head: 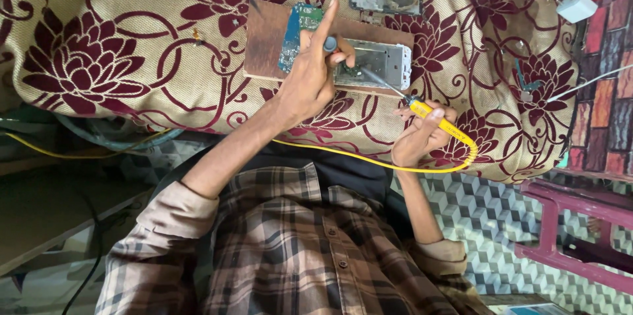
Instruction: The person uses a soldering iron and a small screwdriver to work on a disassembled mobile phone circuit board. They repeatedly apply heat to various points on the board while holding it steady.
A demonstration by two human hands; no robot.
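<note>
Head view: the right hand (pixel 422 132) is clamped around a yellow-handled soldering iron (pixel 422 109), whose long axis runs diagonally, tip pointing up-left onto the opened phone frame (pixel 382 59) lying on a wooden board (pixel 265 41). The left hand (pixel 310 78) pinches a small dark tool (pixel 330 44) beside the blue circuit board (pixel 293 35), index finger outstretched.

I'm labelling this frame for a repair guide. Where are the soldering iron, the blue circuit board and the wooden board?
soldering iron (pixel 443 121): head view, on its yellow handle.
blue circuit board (pixel 295 33): head view, on its bare middle.
wooden board (pixel 264 41): head view, on its bare left part.
</note>
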